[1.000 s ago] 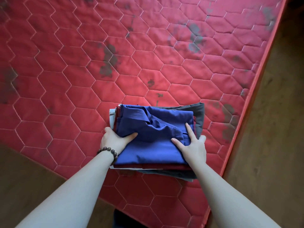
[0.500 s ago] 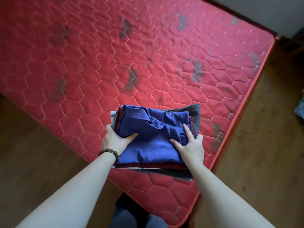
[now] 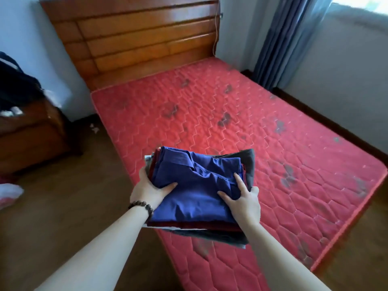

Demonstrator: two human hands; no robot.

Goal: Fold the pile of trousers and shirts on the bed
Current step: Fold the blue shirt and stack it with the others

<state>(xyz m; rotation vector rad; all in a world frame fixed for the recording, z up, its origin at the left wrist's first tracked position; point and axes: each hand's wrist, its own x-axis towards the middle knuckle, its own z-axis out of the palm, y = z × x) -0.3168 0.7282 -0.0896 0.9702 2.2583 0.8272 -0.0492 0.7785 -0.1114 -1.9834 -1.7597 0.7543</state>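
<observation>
Stack of folded clothes (image 3: 197,196) at frame centre, held between both hands over the near left edge of the bed (image 3: 262,143). Whether the stack's underside touches the mattress: cannot tell. Only the edges of the lower layers show: dark red, grey and a white sliver under the blue top garment (image 3: 195,185), so garment types below cannot be made out.

Left hand (image 3: 150,190) grips the stack's left side, thumb on top of the blue fabric, fingers hidden underneath. Right hand (image 3: 241,198) grips the right side, thumb and forefinger spread on top, other fingers hidden. Beaded bracelet (image 3: 141,206) on the left wrist.

Upper left: wooden cabinet (image 3: 31,139) cut off by the frame edge, dark blurred items on it, unidentifiable. White-and-red object (image 3: 9,193) at the left edge, cut off. Wooden slatted headboard (image 3: 136,34) at top, blue curtain (image 3: 283,38) at upper right, brown floor (image 3: 73,196) at left.

Mattress: red quilted hexagon stitching with dark grey blotches. Blue fabric is smooth, creased.
</observation>
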